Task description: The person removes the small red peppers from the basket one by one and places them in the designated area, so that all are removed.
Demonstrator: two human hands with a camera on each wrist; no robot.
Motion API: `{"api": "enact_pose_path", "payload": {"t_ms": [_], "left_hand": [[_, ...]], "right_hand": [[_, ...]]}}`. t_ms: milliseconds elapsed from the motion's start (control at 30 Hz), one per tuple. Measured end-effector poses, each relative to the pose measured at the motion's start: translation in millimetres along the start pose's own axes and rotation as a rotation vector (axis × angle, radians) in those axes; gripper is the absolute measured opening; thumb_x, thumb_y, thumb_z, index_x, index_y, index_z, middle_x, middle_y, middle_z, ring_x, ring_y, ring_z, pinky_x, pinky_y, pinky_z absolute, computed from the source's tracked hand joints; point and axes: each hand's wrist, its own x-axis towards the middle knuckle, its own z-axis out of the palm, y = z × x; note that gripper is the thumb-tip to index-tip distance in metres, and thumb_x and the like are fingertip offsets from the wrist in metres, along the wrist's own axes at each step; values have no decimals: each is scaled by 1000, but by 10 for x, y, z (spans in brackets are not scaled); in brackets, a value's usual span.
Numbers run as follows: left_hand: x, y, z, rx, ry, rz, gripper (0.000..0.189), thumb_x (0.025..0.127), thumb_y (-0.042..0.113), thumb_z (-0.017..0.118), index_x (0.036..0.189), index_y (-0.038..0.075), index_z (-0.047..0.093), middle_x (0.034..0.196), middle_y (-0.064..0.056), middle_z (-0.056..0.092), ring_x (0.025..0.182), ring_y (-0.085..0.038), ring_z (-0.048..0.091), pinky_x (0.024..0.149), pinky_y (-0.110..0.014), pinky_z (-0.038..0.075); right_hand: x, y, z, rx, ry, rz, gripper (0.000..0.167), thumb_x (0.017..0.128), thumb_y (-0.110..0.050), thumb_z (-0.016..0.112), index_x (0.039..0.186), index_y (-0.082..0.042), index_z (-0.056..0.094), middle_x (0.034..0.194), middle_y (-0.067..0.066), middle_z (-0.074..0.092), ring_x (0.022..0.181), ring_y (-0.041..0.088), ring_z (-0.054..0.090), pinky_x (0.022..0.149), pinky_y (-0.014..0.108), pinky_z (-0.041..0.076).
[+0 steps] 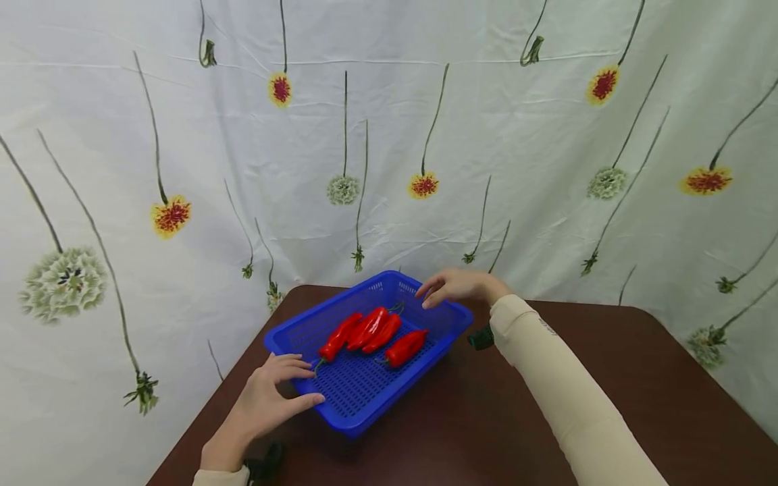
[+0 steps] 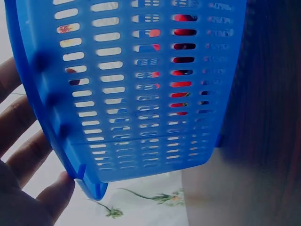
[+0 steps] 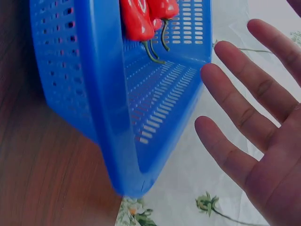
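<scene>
A blue plastic basket (image 1: 371,422) with slotted walls stands at an angle on the dark table, with several long red peppers (image 1: 406,348) and their green stems inside. My left hand (image 1: 267,395) is at the basket's near left corner, fingers relaxed over the rim and thumb right at its edge. Close up in the left wrist view, the fingertips of that hand (image 2: 28,150) overlap the rim from behind. Over the far right corner hovers my right hand (image 1: 458,286), its fingers loosely spread and apart from the rim in the right wrist view, holding nothing.
The brown wooden table (image 1: 486,418) extends to the right and toward me. Behind it hangs a white cloth (image 1: 389,223) printed with flowers, close to the basket's far end. Dark straps (image 1: 481,337) show at both wrists.
</scene>
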Motion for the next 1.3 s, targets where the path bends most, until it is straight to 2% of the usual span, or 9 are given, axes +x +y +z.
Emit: {"api": "enact_pose_path", "payload": {"t_ms": [100,267,500,633,733,867,1033,1167,1300], "left_hand": [[-4,-19,11,-36,16,15,35,62,23,95,91,13,79,95,0,76,106,-33,63,106,-77,32],[-32,-55,12,-56,30,-2,35,62,22,95,92,14,78,94,-4,76,106,-29,63,106,-78,31],[-105,-120,-11,-86,78,-10,36,61,14,95,93,11,78,95,-6,75,106,-23,61,104,-81,28],[-85,-137,13,-109,83,2,36,62,13,95,94,10,77,97,-7,74,108,-21,61,105,-82,26],[-55,-134,53,-123,76,12,36,64,13,94,95,9,77,98,-8,74,109,-19,61,105,-82,24],[-53,-119,87,-127,79,26,35,63,13,94,94,8,77,96,-8,74,109,-18,62,104,-83,25],[-89,-112,82,-132,83,18,36,62,12,94,93,12,77,96,-7,74,109,-16,61,105,-82,26],[-106,-126,77,-132,82,19,36,61,11,94,92,14,77,95,-4,75,108,-22,62,105,-82,26],[-113,-131,76,-132,86,24,36,61,12,95,92,16,77,95,-1,74,108,-16,62,104,-82,27]], "right_hand": [[61,-39,24,8,-32,2,46,97,-29,66,139,-12,59,149,16,52,136,31,51,120,58,33],[207,-114,64,22,-58,20,44,96,-27,67,137,-14,61,145,11,56,137,30,50,120,59,31],[428,-199,153,-8,-95,3,45,94,-28,69,136,-15,62,143,10,58,136,28,52,119,57,35],[485,-187,166,-11,-104,19,45,94,-26,69,137,-14,62,146,13,56,135,28,52,118,56,36],[506,-157,155,-54,-111,35,45,94,-25,68,137,-13,62,145,14,57,134,28,53,117,57,37],[537,-147,160,-102,-152,48,47,95,-27,67,139,-13,60,145,13,56,135,28,53,116,59,38],[616,-164,200,-122,-234,68,51,95,-25,67,143,-10,55,146,14,56,137,28,51,119,59,34],[686,-173,232,-141,-295,99,52,94,-23,67,144,-11,55,149,12,53,141,28,46,121,58,30],[761,-169,273,-152,-318,131,50,94,-22,68,142,-14,57,148,8,54,142,28,44,122,57,30]]}}
